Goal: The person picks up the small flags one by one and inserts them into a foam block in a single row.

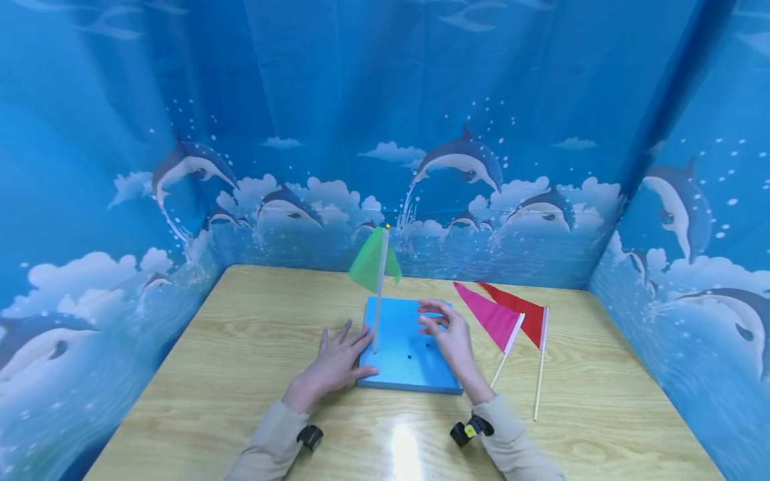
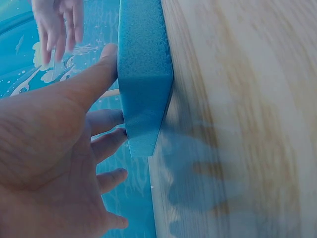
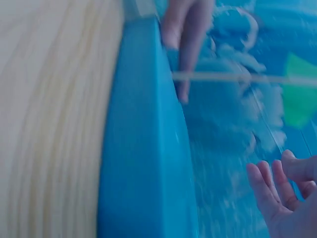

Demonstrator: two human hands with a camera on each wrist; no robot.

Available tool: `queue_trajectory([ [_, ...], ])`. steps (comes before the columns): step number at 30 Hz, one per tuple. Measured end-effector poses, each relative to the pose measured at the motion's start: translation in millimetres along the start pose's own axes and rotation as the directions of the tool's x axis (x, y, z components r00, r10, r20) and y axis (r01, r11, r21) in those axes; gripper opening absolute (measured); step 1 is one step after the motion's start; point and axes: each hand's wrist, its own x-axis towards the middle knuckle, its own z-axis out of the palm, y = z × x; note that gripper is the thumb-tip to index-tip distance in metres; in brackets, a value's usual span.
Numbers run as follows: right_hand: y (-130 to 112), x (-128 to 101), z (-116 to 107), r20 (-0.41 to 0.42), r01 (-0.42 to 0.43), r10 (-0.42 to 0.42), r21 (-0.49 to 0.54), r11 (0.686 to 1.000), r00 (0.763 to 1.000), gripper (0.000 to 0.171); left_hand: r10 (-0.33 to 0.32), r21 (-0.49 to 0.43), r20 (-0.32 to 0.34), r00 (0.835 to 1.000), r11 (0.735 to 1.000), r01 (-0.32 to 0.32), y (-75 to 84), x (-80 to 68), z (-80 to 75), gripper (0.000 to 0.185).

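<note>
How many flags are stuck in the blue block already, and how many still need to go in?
One is in: the green flag stands upright in the blue foam block. The left hand rests flat against the block's edge; the right hand hovers over it, holding nothing. Two remain: the pink flag and red flag lie on the table.

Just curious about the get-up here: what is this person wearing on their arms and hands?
Both hands, left hand and right hand, are bare. Long beige sleeves cover both arms, and a small black device is strapped at each wrist; the right one shows a yellow spot.
</note>
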Motion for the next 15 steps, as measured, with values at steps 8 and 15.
queue_trajectory([
  [8, 4.3, -3.8, -75.1, -0.11, -0.09, 0.093, 0.034, 0.995, 0.99, 0.037, 0.0, -0.023, -0.003, 1.0, 1.0, 0.0, 0.3, -1.6, -0.3, 0.077],
  [15, 21.6, -16.2, -127.6, -0.103, -0.141, 0.108, -0.401, 0.905, 0.989, 0.031, -0.005, -0.028, 0.004, 1.0, 1.0, 0.005, 1.0, -1.5, -0.8, 0.077],
])
